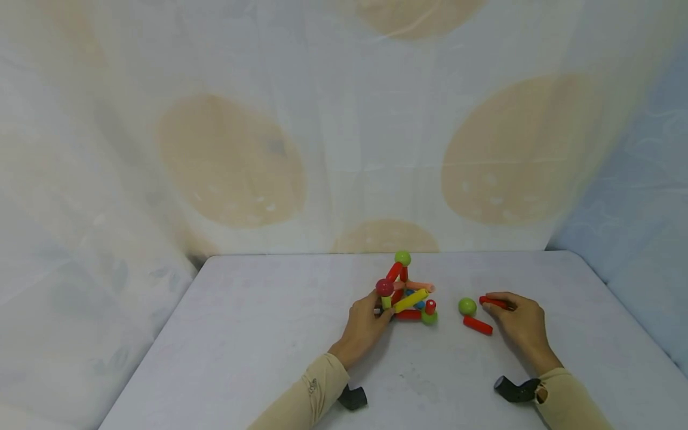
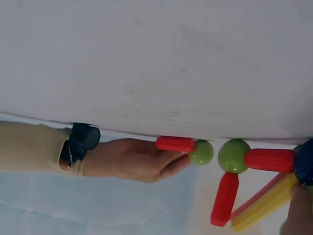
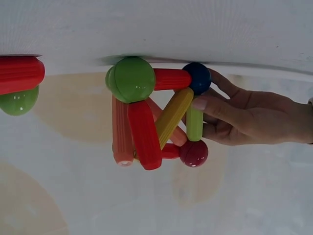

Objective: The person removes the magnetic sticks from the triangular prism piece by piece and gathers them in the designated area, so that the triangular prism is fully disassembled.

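Head view: left hand [image 1: 365, 325] grip holds the stick-and-ball structure [image 1: 407, 292]; right hand [image 1: 518, 322] pinches a red stick [image 1: 493, 302].

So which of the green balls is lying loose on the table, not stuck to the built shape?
The green ball beside the right hand, right of the structure. The other two greens are joined to the structure: one on top, one at its base.
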